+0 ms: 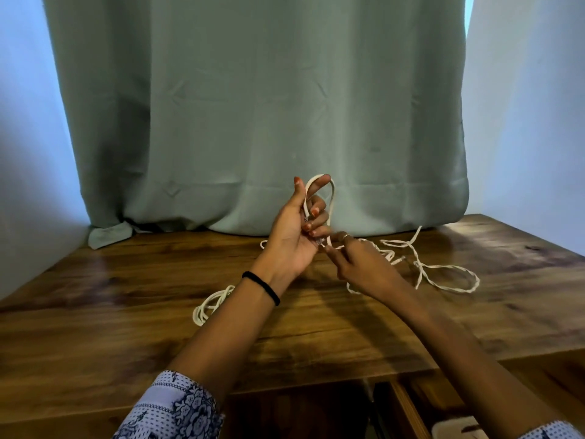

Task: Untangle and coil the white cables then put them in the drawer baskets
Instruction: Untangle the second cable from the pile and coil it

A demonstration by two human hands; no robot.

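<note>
Head view, frame centre: left hand (292, 236) holds a cable loop (332, 201) upright, fingers curled round it. Right hand (357, 264) pinches the strand near a clear plug. One coil (210, 304) lies finished lower left; tangled cable (443, 274) sprawls centre-right on the table (126, 296). Drawer basket (456, 430) at bottom right, nothing stowed as far as visible.

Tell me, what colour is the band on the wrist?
Black wristband, in the head view.
</note>
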